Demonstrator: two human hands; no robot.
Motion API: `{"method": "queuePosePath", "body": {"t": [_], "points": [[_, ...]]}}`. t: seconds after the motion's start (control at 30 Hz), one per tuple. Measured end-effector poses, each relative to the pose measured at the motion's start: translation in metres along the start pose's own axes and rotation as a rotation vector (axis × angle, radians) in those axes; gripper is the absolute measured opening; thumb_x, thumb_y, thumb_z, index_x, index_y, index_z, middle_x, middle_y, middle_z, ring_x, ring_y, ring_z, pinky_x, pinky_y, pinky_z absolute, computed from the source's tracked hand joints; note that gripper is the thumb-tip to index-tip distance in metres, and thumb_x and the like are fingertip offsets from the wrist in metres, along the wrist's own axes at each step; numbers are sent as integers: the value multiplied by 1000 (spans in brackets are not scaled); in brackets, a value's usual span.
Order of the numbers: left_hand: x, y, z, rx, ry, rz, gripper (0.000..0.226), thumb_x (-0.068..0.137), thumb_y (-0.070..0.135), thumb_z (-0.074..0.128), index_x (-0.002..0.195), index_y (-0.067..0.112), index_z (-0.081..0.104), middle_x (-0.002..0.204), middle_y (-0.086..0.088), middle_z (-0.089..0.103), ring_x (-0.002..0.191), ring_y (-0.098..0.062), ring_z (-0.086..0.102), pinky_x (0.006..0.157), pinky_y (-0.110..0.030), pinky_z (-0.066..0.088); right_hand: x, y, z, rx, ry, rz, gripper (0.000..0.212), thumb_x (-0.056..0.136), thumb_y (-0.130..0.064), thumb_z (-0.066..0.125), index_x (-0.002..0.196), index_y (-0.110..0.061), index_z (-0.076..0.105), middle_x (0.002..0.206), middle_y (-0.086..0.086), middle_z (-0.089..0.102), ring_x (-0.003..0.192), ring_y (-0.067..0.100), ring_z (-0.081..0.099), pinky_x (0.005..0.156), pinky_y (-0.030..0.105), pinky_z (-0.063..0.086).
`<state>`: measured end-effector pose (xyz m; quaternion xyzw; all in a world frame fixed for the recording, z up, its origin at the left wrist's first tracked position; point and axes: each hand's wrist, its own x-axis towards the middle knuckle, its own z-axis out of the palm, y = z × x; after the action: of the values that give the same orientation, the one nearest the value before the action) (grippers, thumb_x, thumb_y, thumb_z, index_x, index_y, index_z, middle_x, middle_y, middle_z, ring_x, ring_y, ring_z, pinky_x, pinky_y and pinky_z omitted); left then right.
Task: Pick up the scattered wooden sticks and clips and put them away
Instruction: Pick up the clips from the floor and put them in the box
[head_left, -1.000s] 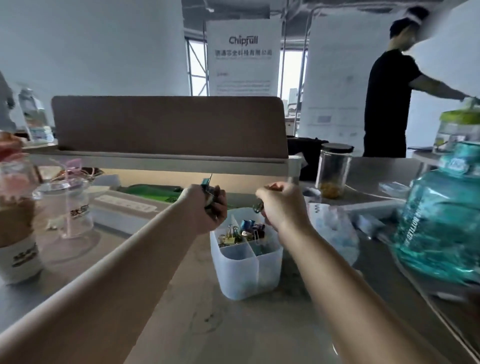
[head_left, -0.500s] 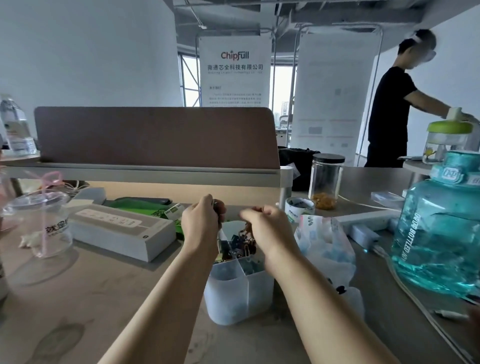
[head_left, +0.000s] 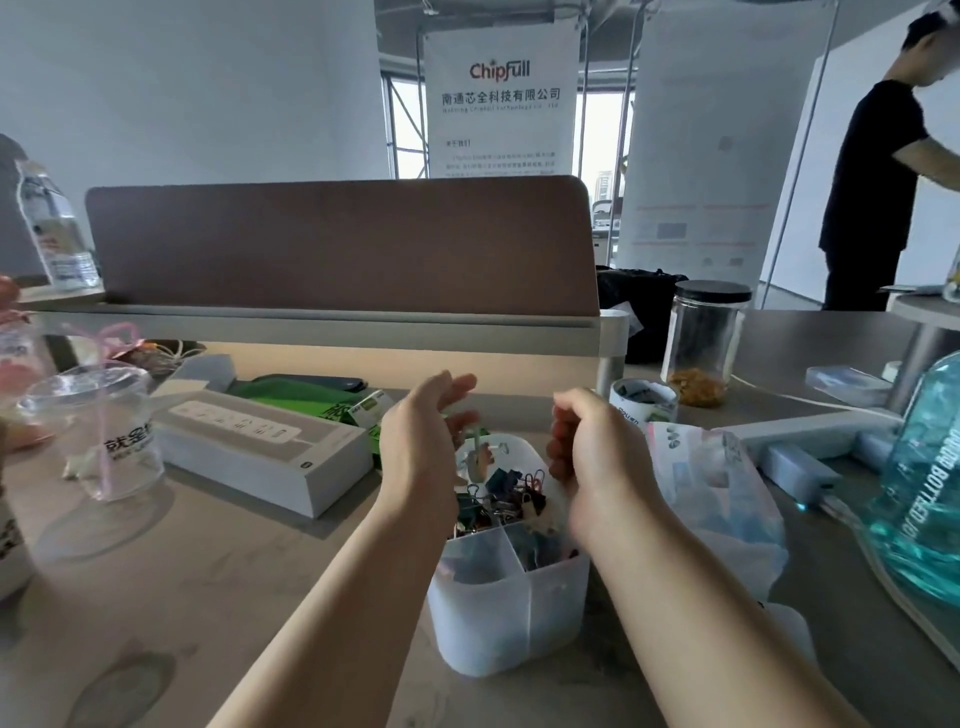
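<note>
Left hand (head_left: 418, 441) has opened, fingers straight, releasing clip (head_left: 475, 442) over bin (head_left: 509, 623); right hand (head_left: 592, 452) curled (contents unclear). Next I gather more.

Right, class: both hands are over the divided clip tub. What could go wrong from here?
1. The left hand is open above the translucent white divided plastic tub; the blurred pale item beside it could miss or bounce out.
2. The heap of coloured metal binder clips in the far compartment looks piled high, so more may slide over the divider.
</note>
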<state>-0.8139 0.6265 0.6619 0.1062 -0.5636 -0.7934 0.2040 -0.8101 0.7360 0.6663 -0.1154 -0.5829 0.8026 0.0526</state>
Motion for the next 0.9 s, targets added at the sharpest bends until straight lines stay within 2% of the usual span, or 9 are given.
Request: {"method": "queuePosePath", "body": {"t": [0.07, 0.13, 0.23, 0.37, 0.47, 0.53, 0.7, 0.8, 0.9], "points": [[1, 1, 0, -13, 14, 11, 26, 94, 25, 46, 96, 13, 69, 91, -5, 73, 75, -17, 62, 72, -30, 43, 0, 1, 1, -16, -5, -20, 24, 84, -17, 58, 60, -14, 55, 55, 0, 49, 53, 14, 42, 50, 25, 32], [2, 1, 0, 8, 17, 14, 24, 95, 26, 45, 92, 15, 66, 83, -4, 73, 73, -16, 60, 73, -30, 42, 1, 3, 2, -49, -6, -64, 24, 83, -17, 57, 59, -13, 55, 53, 0, 49, 52, 14, 41, 51, 26, 31], [1, 2, 1, 2, 17, 7, 29, 95, 28, 44, 77, 15, 63, 74, -2, 62, 67, -14, 50, 68, -27, 39, 0, 5, 3, -110, -2, -144, 19, 82, -15, 58, 64, -10, 55, 55, 3, 48, 54, 16, 41, 52, 27, 30], [0, 3, 1, -49, 10, 12, 41, 99, 38, 37, 79, 13, 62, 68, 0, 50, 61, -10, 41, 63, -25, 33, -2, 7, 5, -223, -42, -255, 17, 83, -16, 58, 68, -8, 56, 62, 8, 46, 60, 16, 40, 56, 28, 28], [-2, 6, -1, -95, -32, 2, 50, 99, 46, 31, 79, 13, 61, 65, 1, 49, 58, -10, 38, 61, -27, 30, -5, 8, 6, -293, -55, -314, 26, 84, -17, 58, 62, -3, 56, 57, 4, 52, 58, 17, 45, 54, 26, 31], [-4, 11, -4, -111, -65, -1, 51, 99, 48, 29, 78, 14, 61, 63, 2, 49, 57, -10, 38, 61, -27, 29, -8, 7, 7, -336, -48, -347, 27, 84, -18, 59, 60, -6, 56, 54, 1, 54, 57, 17, 47, 52, 25, 31], [-15, 42, -26, -103, -74, 22, 45, 98, 40, 37, 69, 18, 62, 59, 5, 53, 58, -10, 40, 60, -27, 30, -27, -10, 7, -357, 3, -525, 26, 80, -19, 61, 56, -8, 55, 47, -5, 50, 52, 15, 44, 51, 25, 33], [-27, 74, -62, -53, -12, 61, 38, 96, 34, 45, 65, 20, 62, 60, 6, 55, 59, -11, 42, 61, -28, 31, -60, -16, 27, -328, -66, -602, 26, 80, -21, 60, 58, -10, 56, 48, -4, 52, 55, 17, 47, 55, 28, 36], [-49, 102, -125, 17, 64, 118, 31, 94, 29, 49, 67, 21, 61, 61, 7, 54, 54, -9, 42, 57, -25, 32, -110, -8, 70, -386, -257, -614, 26, 82, -25, 60, 62, -9, 59, 44, -6, 51, 53, 12, 49, 47, 24, 35]]}}
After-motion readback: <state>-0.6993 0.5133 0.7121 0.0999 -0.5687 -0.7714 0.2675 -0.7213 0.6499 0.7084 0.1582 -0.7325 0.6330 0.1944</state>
